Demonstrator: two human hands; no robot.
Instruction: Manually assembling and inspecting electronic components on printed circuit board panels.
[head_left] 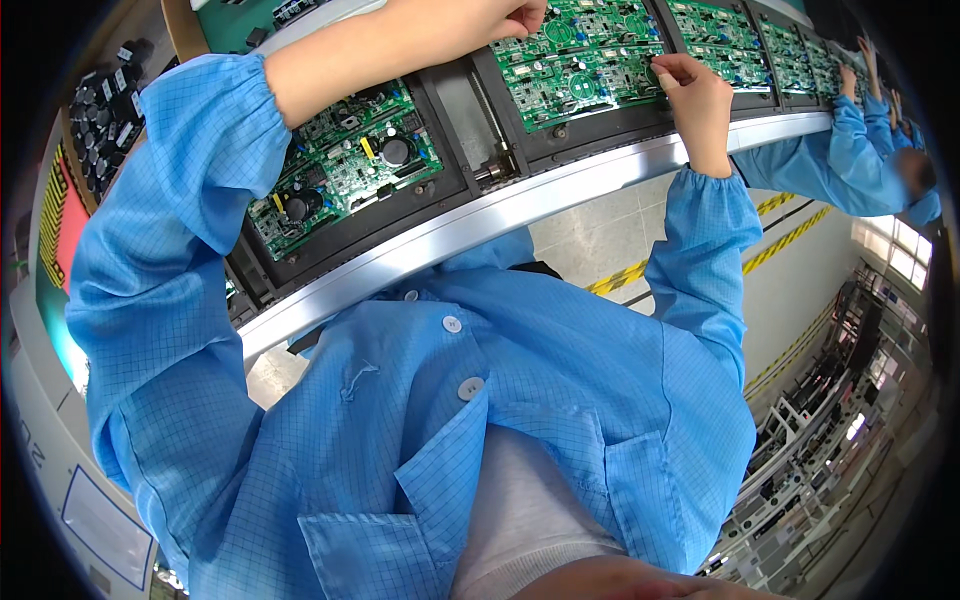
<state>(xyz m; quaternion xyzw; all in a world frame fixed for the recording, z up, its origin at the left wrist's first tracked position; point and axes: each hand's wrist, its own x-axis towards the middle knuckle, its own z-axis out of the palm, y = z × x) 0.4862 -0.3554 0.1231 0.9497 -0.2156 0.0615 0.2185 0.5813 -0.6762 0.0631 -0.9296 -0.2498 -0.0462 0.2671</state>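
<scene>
My left hand (490,22) is at the top edge of the view, partly cut off, above the far left part of a green circuit board (540,85). Its fingers are curled closed, and whatever they hold is hidden. My right hand (698,98) is over the right edge of the same board, thumb and forefinger pinched together. Anything between those fingertips is too small to make out. The board lies in a dark carrier frame (600,122) and bears many small components. Under my left forearm, another green board (345,185) carries round black parts and yellow parts.
A silver rail (480,220) runs along the line's near side. More boards (720,45) in frames continue to the right, where co-workers in blue sleeves (850,165) reach in. Black components (105,120) fill a box at far left. Yellow-black tape (620,277) marks the floor.
</scene>
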